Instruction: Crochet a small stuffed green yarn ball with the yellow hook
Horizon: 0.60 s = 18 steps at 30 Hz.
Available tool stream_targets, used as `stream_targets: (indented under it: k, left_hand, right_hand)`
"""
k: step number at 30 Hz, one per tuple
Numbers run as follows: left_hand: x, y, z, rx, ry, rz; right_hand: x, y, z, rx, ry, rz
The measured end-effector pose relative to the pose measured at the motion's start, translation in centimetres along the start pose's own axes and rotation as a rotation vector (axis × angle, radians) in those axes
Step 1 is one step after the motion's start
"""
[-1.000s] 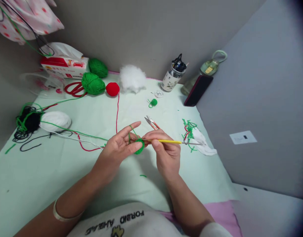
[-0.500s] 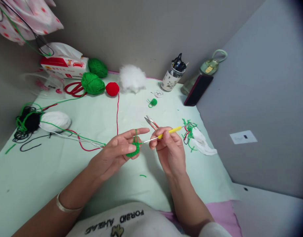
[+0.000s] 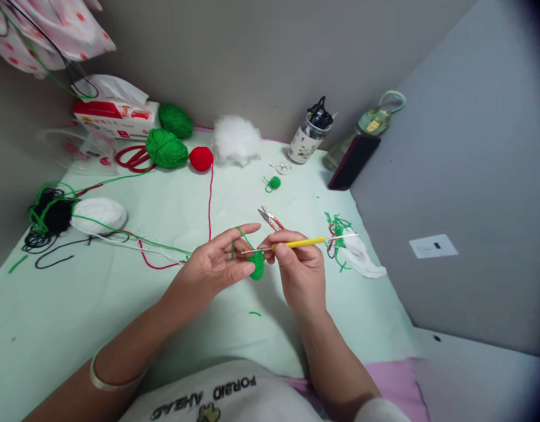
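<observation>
Between thumb and fingers, my left hand (image 3: 208, 264) pinches a small green crochet piece (image 3: 257, 267). Green yarn runs up from it over my raised left index finger. My right hand (image 3: 302, 264) grips a crochet hook (image 3: 300, 242) by its yellow handle. The hook's metal shaft lies across the top edge of the piece, its tip pointing left past it. My right fingertips are close beside the piece; whether they touch it I cannot tell. Just beyond my right hand lie thread snips (image 3: 270, 217) with orange handles.
Green yarn balls (image 3: 167, 148), a red yarn ball (image 3: 201, 159) and white stuffing (image 3: 237, 140) line the back. White yarn (image 3: 99, 214) and tangled black yarn (image 3: 54, 212) lie left. A pen jar (image 3: 305, 138), phone (image 3: 354, 163) and bottle (image 3: 375, 123) stand back right, yarn scraps (image 3: 337, 225) nearer.
The crochet piece has shifted right and turned more upright in my left fingers. My right hand has tilted the hook nearly level and moved its tip left across the piece.
</observation>
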<state>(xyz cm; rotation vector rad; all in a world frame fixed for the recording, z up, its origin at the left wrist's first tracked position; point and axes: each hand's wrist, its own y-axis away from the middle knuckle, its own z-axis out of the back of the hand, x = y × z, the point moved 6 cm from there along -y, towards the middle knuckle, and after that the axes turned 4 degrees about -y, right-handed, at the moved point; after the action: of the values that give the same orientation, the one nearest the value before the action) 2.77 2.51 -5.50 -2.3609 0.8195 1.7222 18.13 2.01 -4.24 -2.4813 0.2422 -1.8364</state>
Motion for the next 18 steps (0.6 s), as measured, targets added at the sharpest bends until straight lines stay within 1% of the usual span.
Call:
stream_targets:
  k: [3,10,14,18]
  left_hand:
    - [-0.05,0.01,-0.03,-0.015,0.025,0.008]
    - [-0.57,0.06,-0.15,-0.037,0.026,0.002]
    - [-0.72,0.14,-0.07,-0.039,-0.019,0.001]
    - [-0.7,0.29,0.09,-0.066,-0.072,0.002]
  right_hand:
    - [-0.27,-0.16,-0.02,-0.026,-0.059,-0.065]
    - [-0.14,-0.3,-0.54,0.01,-0.137,-0.104]
    - [0.17,-0.38,-0.74,0.057,-0.155,-0.08]
    - [0.54,-0.23,-0.62,0.094,-0.078,0.007]
